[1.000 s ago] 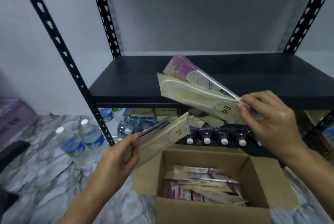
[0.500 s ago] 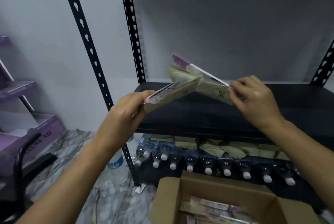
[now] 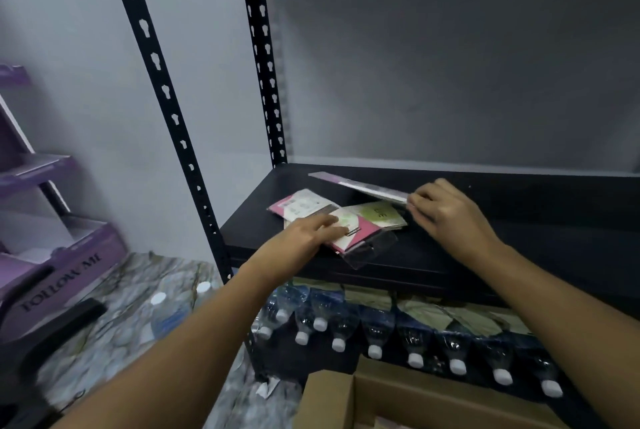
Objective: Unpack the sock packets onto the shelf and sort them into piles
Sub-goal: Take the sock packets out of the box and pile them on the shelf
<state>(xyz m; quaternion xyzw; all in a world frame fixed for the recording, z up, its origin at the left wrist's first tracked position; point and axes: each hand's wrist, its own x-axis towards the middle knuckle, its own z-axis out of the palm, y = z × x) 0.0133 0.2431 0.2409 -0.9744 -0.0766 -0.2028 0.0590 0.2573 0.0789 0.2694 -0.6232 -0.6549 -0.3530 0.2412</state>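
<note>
The fingers of the left hand (image 3: 313, 229) are laid flat and together on a pink-and-green sock packet (image 3: 349, 233), which is pressed onto the black shelf (image 3: 485, 255). The purple-edged packet (image 3: 360, 184) is pinched at its near end by the right hand (image 3: 446, 212) — its far end is tilted up, off the board. Two more packets — a pink one (image 3: 299, 203) and a green one (image 3: 379, 215) — are spread just beside these, overlapping. Below the shelf, capped water bottles (image 3: 374, 331) are lined up, and an open cardboard box (image 3: 398, 401) is seen nearest the camera.
</note>
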